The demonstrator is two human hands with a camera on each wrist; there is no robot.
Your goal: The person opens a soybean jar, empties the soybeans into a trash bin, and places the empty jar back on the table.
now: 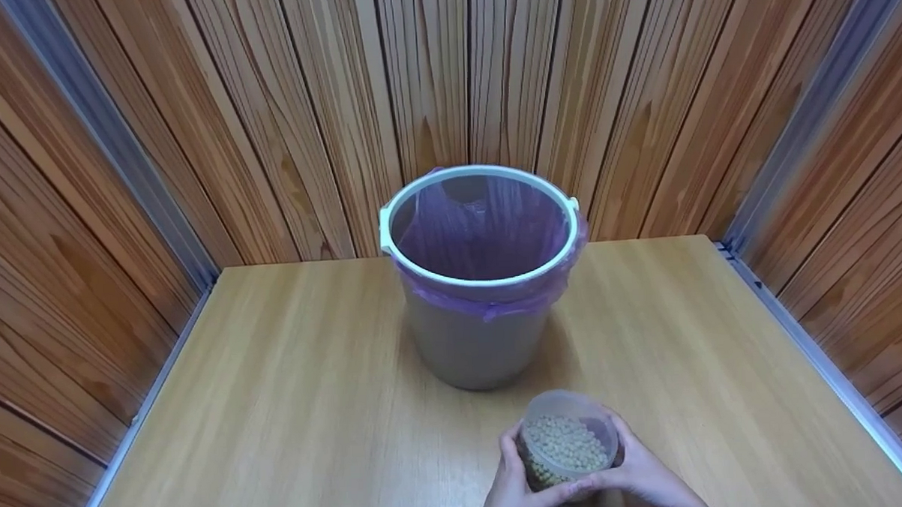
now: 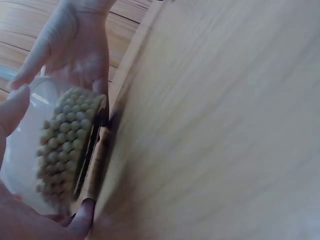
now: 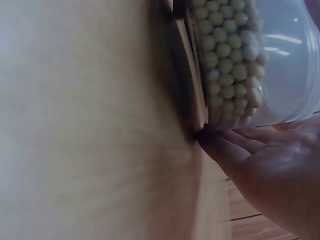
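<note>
A clear round plastic tub (image 1: 557, 404) is held between both hands near the table's front edge. Small pale green balls (image 1: 566, 443), resembling dried peas, fill its lower part. My left hand (image 1: 515, 485) grips the tub's left side, thumb across the front. On the opposite side, my right hand (image 1: 642, 473) grips it with the fingers around the wall and the thumb in front. In the right wrist view, fingertips of the right hand (image 3: 280, 165) lie by the tub's base, close to the table. Whether the base touches the table I cannot tell.
Behind the tub stands a grey bin (image 1: 475, 350) with a pale rim (image 1: 489, 282) and a purple bag (image 1: 490, 305) folded over it. Wood-panelled walls (image 1: 430, 74) enclose the wooden table (image 1: 298, 379) at the back and both sides, with metal strips (image 1: 822, 360) along the edges.
</note>
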